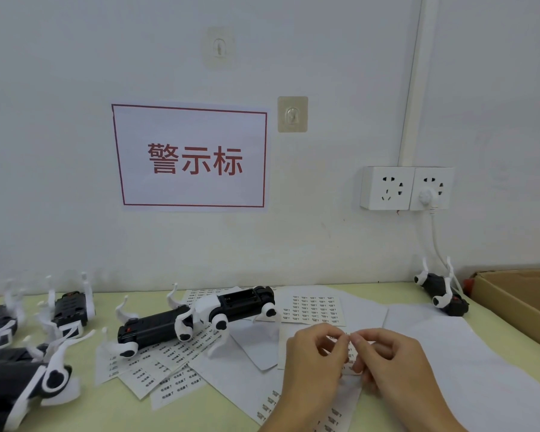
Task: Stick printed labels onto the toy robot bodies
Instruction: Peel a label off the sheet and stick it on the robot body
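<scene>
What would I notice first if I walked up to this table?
Probably the big white sign with red writing on the wall, straight ahead. Below it, black-and-white toy robots lie on the table among sheets of labels. Nearest you, the left hand and right hand pinch a label sheet between them.

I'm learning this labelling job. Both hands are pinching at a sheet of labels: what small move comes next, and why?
Probably peel one label free of the label sheet. The left hand and right hand meet fingertip to fingertip over it, and nothing is stuck on yet; the nearest toy robot body lies untouched to the left, ready to receive it.
</scene>
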`<control>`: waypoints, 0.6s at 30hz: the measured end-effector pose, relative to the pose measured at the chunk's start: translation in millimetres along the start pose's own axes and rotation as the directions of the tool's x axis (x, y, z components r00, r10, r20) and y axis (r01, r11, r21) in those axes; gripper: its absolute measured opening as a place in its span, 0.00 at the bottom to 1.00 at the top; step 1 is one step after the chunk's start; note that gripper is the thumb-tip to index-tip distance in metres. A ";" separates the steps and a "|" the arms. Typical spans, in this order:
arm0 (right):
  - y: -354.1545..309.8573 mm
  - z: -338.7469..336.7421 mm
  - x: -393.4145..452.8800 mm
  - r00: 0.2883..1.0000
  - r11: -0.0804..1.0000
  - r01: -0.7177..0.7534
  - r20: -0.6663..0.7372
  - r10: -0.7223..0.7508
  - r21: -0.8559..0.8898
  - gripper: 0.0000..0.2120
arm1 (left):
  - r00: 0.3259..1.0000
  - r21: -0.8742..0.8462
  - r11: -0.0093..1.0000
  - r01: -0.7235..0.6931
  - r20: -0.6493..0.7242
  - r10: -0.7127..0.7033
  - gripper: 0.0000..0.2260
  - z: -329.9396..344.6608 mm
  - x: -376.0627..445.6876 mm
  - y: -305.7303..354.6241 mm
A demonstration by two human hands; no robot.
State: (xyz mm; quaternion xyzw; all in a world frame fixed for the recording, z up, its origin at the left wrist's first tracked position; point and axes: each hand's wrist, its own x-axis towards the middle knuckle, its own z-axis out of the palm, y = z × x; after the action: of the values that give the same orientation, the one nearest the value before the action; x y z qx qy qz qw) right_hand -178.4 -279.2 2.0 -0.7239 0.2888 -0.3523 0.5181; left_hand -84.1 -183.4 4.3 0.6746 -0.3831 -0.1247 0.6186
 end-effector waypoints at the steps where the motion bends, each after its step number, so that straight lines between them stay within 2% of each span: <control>1: -0.4 -0.1 -0.1 1.000 1.000 -0.002 -0.005 0.002 0.003 0.05 | 1.000 -0.005 1.000 0.001 -0.006 -0.001 0.07 -0.1 0.3 0.0; 12: -5.4 -1.0 -4.2 1.000 0.999 -0.004 -0.005 0.004 -0.035 0.07 | 1.000 0.007 1.000 0.007 -0.006 -0.007 0.08 1.3 0.7 -2.3; 18: -5.8 -0.8 -5.9 1.000 0.995 -0.007 -0.023 0.004 -0.102 0.06 | 0.999 0.061 0.997 0.037 -0.020 -0.036 0.15 5.8 0.4 -8.1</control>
State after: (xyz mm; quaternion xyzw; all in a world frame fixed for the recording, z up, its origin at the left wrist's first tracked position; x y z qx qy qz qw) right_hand -182.2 -273.4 6.5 -0.7445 0.3144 -0.3441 0.4781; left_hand -84.7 -188.4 -4.3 0.7014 -0.3684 -0.1176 0.5987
